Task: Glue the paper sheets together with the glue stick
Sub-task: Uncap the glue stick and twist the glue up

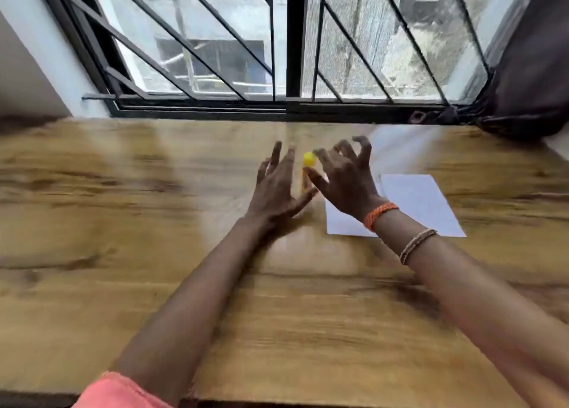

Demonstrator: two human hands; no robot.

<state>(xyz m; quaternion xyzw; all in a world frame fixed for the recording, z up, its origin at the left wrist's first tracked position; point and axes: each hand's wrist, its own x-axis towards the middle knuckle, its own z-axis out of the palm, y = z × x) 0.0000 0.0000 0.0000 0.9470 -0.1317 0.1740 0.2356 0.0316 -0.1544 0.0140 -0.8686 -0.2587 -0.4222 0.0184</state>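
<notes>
Head view: our left hand [278, 189] and right hand [343, 178], fingers spread and gripping nothing, flank the upright yellow plastic glue stick [307, 170] on the wooden table [123, 223]. The white paper sheets [415, 204] lie just right, apparently unglued; everything remains.

Table [123, 223] left open — paper [425, 204] right, seemingly.

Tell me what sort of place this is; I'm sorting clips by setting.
Probably a room in a home, at a desk set against a window. A wood-grain tabletop runs up to a barred, screened window facing neighbouring buildings, and a dark curtain hangs bunched at the right.
</notes>
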